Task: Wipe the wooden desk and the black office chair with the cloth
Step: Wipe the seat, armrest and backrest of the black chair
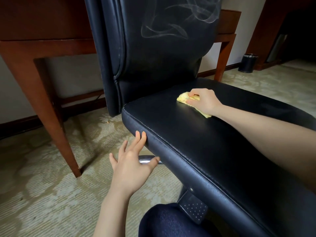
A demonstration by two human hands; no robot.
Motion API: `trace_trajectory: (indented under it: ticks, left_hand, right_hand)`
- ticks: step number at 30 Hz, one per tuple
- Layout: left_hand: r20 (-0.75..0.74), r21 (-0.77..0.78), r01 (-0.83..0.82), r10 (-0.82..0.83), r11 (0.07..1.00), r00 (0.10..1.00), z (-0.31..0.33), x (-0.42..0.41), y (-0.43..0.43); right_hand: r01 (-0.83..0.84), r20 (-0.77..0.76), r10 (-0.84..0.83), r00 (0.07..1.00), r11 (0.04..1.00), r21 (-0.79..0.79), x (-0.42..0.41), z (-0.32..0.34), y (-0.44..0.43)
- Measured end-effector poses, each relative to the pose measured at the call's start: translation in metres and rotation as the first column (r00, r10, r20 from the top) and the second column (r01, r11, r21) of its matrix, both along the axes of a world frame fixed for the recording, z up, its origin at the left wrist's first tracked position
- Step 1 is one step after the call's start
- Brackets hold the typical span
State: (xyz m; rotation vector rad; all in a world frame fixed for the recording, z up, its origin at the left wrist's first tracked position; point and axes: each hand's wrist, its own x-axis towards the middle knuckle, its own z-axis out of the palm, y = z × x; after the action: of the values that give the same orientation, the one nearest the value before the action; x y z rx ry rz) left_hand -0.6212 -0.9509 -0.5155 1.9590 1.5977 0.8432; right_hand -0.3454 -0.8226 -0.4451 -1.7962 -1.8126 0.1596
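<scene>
Right hand, right of centre frame, lies on the yellow cloth with fingers curled over it, pinning it to the seat of the black office chair; the cloth sits mid-seat, bunched, one corner sticking out below the wrist. Left hand, lower centre, is spread and holds nothing: fingers straight, two fingertips touching the seat's front edge near its stitched seam, thumb near the chrome lever under the seat. Backrest in the upper centre carries pale swirled streaks, apparently wipe marks or dust. Wooden desk stands behind the chair, upper left, its leg running down to the patterned carpet. A small black bin stands at the upper right by the wall. Judgement: cloth is soft, light and limp, so it will fold or slide out unless gathered under the palm with downward pressure; best held bunched, as here. Seat covering looks smooth and slightly slick, padded, gives under pressure. Chair likely swivels or rolls, so the bracing left hand on the seat edge is a sensible hold. Step in hand: wiping the seat.
</scene>
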Motion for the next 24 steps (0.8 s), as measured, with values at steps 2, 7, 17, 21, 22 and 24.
trace_trajectory:
  ticks: [2, 7, 17, 21, 22, 24]
  left_hand:
    - [-0.03, -0.004, -0.019, 0.019, 1.0, 0.999, 0.002, 0.002, 0.0]
    - [-0.063, -0.021, -0.079, 0.078, 0.997, 0.995, 0.004, 0.012, -0.006]
    - [-0.07, -0.026, -0.102, 0.1, 0.994, 0.992, 0.005, 0.028, -0.02]
    - [-0.034, -0.022, -0.095, 0.094, 0.995, 0.995, 0.005, 0.031, -0.02]
    - [-0.022, -0.023, -0.092, 0.092, 0.995, 0.996, 0.006, 0.031, -0.019]
    - [-0.01, -0.027, -0.085, 0.085, 0.996, 0.996, 0.006, 0.032, -0.019]
  right_hand:
    - [-0.078, 0.015, 0.078, 0.997, 0.997, -0.004, 0.002, 0.002, -0.026]
    - [-0.219, 0.018, 0.219, 0.976, 0.976, -0.012, 0.0, 0.005, -0.111]
    - [-0.529, 0.004, 0.529, 0.848, 0.848, -0.013, -0.002, 0.01, -0.23]
    - [-0.522, -0.005, 0.522, 0.853, 0.853, 0.018, -0.007, 0.006, -0.226]
    - [-0.52, -0.007, 0.52, 0.854, 0.854, 0.025, -0.009, 0.005, -0.225]
    - [-0.516, -0.027, 0.517, 0.856, 0.856, 0.032, -0.014, 0.004, -0.224]
